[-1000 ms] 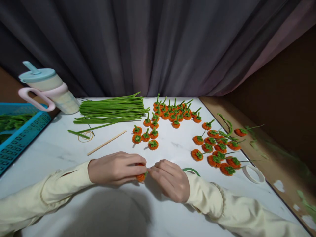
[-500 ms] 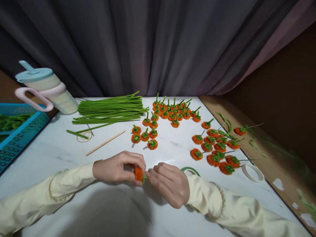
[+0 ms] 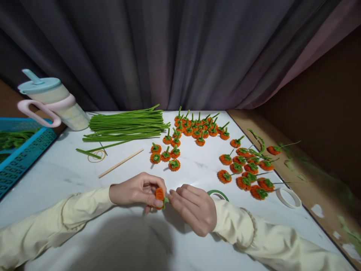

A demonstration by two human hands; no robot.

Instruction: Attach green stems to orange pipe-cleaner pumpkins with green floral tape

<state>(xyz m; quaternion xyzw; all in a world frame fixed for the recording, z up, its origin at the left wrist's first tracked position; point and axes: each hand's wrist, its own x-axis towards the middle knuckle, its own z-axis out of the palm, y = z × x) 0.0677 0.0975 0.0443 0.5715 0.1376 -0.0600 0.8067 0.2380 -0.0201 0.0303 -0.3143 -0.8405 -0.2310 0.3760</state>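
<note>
My left hand [image 3: 134, 190] pinches a small orange pipe-cleaner pumpkin [image 3: 159, 194] between thumb and fingers, turned so its green top faces right. Just right of that green tip, my right hand [image 3: 194, 207] is closed, fingertips pressed together; whatever they grip, if anything, is hidden. Beside the right wrist lies a roll of green tape [image 3: 218, 194], partly covered by the sleeve. Finished-looking pumpkins with short, thick green stems [image 3: 174, 165] stand beyond my hands. Others, several on thin wire stems [image 3: 225, 176], lie to the right.
A bundle of green pipe cleaners [image 3: 126, 124] lies at the back. Nearer are a wooden stick [image 3: 121, 163] and rubber bands [image 3: 96, 156]. A tumbler [image 3: 56, 98] and blue basket [image 3: 31, 146] stand left. A white tape roll [image 3: 289, 198] lies near the table's right edge.
The left thumb has moved up across the front of the pumpkin, and the pumpkin has tilted slightly. My right hand has stayed nearly in place.
</note>
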